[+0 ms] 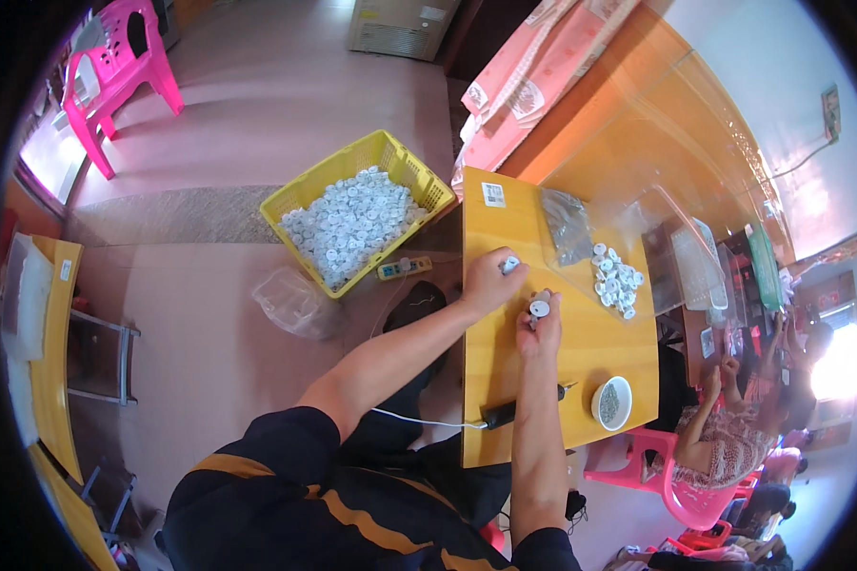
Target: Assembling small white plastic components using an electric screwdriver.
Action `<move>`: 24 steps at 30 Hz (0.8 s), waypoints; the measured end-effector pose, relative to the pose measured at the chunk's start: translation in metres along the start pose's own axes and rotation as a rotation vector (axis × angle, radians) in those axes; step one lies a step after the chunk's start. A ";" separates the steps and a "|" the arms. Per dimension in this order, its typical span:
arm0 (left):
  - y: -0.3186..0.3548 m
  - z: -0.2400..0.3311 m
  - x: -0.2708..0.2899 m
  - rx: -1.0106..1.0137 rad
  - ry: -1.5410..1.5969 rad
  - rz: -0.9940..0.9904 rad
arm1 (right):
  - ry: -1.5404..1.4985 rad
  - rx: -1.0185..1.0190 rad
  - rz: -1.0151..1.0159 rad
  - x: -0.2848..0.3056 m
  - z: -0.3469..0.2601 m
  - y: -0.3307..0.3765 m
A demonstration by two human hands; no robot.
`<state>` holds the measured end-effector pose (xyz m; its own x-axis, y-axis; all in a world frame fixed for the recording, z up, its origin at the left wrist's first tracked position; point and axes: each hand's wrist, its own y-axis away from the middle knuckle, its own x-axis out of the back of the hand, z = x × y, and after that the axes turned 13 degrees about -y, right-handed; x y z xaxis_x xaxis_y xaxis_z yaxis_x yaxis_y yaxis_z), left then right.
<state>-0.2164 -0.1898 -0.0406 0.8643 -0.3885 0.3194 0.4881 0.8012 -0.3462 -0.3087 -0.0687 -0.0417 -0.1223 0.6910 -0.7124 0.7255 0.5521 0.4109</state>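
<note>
Over the yellow wooden table (pixel 490 371), my left hand (pixel 490 283) is closed around a small white round plastic piece (pixel 510 265). Just to its right, my right hand (pixel 541 335) grips another white round piece (pixel 540 308), its flat face turned up. The two hands are close together but apart. A pile of similar white round pieces (pixel 617 283) lies beyond them on the right. Partly under my right forearm is a black electric screwdriver (pixel 501 414) with a white cord. A white bowl (pixel 624 411) of small metal parts, apparently screws, stands near the right corner.
A yellow basket (pixel 290 193) full of white round pieces stands left of the table, beside a power strip (pixel 405 267) and a clear plastic bag (pixel 295 305). A grey plastic bag (pixel 567 228) lies at the table's far side, before a clear panel (pixel 671 143). Another person (pixel 733 433) sits at right.
</note>
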 end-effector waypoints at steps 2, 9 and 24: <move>0.006 0.007 -0.008 0.235 0.257 -0.018 | -0.005 -0.020 -0.066 -0.007 0.010 0.000; 0.034 0.007 0.039 0.366 0.601 0.179 | 0.090 0.185 -0.118 -0.065 0.089 0.055; -0.013 -0.289 0.328 0.335 -0.326 0.322 | 0.556 0.096 -0.487 -0.211 0.265 0.059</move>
<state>0.0957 -0.4594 -0.1864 0.8549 0.0177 0.5184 0.0945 0.9774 -0.1892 -0.0605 -0.3056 -0.0181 -0.7512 0.5267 -0.3978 0.5547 0.8304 0.0522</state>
